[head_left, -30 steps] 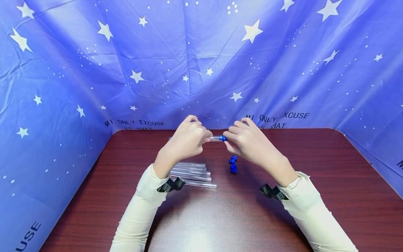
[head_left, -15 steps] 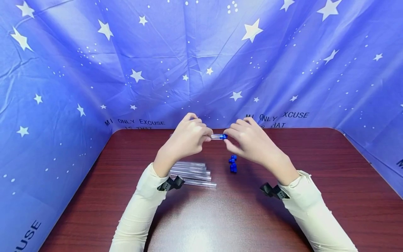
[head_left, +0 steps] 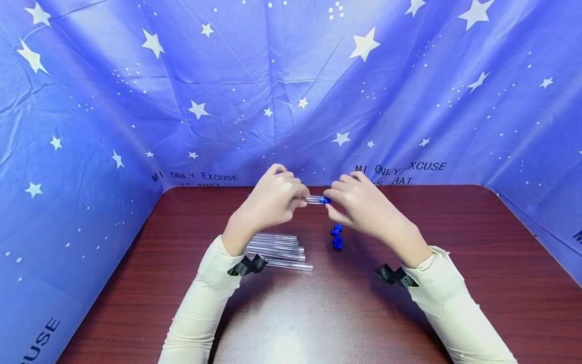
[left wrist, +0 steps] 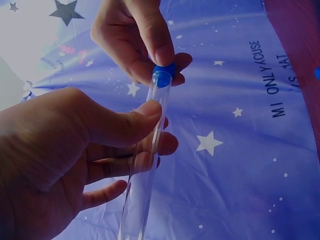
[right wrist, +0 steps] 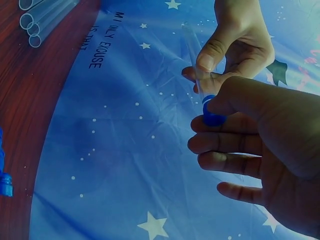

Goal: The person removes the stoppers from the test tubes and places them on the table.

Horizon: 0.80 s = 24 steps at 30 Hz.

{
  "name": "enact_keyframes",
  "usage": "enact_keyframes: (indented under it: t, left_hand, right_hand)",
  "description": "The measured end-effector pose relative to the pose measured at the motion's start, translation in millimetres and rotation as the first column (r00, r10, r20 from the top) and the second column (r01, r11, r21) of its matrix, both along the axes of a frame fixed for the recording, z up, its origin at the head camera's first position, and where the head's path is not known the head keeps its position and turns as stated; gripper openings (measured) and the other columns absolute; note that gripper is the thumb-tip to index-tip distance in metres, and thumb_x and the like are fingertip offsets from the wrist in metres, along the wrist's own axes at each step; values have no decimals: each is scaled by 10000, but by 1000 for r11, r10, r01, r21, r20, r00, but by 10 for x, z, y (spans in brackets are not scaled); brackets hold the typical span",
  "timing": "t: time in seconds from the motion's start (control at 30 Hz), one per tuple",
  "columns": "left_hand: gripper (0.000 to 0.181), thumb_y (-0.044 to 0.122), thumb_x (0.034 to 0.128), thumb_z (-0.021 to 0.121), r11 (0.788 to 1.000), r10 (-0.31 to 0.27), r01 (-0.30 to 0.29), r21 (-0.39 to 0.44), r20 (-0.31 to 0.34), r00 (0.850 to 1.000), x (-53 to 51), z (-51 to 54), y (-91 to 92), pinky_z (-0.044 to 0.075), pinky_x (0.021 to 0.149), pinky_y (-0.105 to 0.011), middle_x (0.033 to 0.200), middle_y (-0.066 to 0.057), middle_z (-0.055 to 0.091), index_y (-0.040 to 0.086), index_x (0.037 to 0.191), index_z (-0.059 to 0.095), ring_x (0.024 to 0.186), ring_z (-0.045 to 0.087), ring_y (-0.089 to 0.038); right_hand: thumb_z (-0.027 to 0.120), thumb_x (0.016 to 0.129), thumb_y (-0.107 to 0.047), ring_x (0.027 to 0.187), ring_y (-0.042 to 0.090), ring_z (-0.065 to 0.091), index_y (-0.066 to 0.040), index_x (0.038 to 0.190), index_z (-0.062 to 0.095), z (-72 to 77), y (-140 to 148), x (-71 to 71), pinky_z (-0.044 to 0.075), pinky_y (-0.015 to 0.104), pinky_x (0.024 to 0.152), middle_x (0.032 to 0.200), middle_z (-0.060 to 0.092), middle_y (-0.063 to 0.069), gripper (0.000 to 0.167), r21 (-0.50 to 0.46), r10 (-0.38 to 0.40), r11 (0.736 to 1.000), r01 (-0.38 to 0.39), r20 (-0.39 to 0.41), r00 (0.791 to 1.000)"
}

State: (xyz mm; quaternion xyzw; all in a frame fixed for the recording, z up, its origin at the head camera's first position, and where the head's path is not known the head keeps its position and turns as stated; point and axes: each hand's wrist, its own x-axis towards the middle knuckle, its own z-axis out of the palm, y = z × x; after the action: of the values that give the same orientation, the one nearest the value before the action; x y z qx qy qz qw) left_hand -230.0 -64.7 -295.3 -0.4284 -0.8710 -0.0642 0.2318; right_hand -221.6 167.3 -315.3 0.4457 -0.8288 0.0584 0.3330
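Observation:
A clear test tube [left wrist: 140, 195] is held level above the far part of the table, pinched by my left hand [head_left: 273, 198] between thumb and fingers near its mouth. In that mouth sits a blue cap [right wrist: 214, 119], its lower part visible through the tube wall in the left wrist view. The thumb and forefinger of my right hand [head_left: 364, 205] pinch the cap from the right. Below the hands, several clear tubes [head_left: 277, 248] lie side by side on the table, partly hidden by the left wrist. Several loose blue caps [head_left: 337, 242] lie to the right of them.
The dark red wooden table [head_left: 477, 303] reaches back to a blue star-printed cloth [head_left: 291, 76], which hangs behind it and along both sides. Each wrist bears a small black camera [head_left: 247, 265] over a pale sleeve.
Both hands stay nearly in place, with the tube and cap shifting slightly. The right fingers change position a little on the cap. The tubes and caps on the table have not moved.

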Motion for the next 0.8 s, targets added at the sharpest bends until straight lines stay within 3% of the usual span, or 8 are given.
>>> enact_keyframes:
  t: [0.23,0.53,0.8]
  left_hand:
    - [39,180,854,797,1000,-21,21,-20,-35,999,-2,-2,6,415,999,-376,813,100,737,193,890,789,821,646,-137]
    - [87,197,829,829,998,-56,55,-13,-113,992,-4,-3,26,428,984,-378,800,99,736,201,911,799,802,644,-136]
    - [98,197,811,845,999,-45,42,-22,-154,987,6,7,14,432,973,-370,780,99,715,209,895,794,808,643,-137]
  right_hand:
    - [692,825,-117,713,230,497,-64,791,642,12,17,0,411,393,740,690,553,5,81,24,10,1000,-11,27,1000]
    - [668,853,-138,702,201,478,-84,784,635,28,65,21,443,419,801,674,512,-27,94,52,-2,999,-4,113,994]
    - [659,876,-144,700,188,467,-86,809,650,46,54,35,450,419,821,676,484,-34,89,60,-14,998,3,186,982]
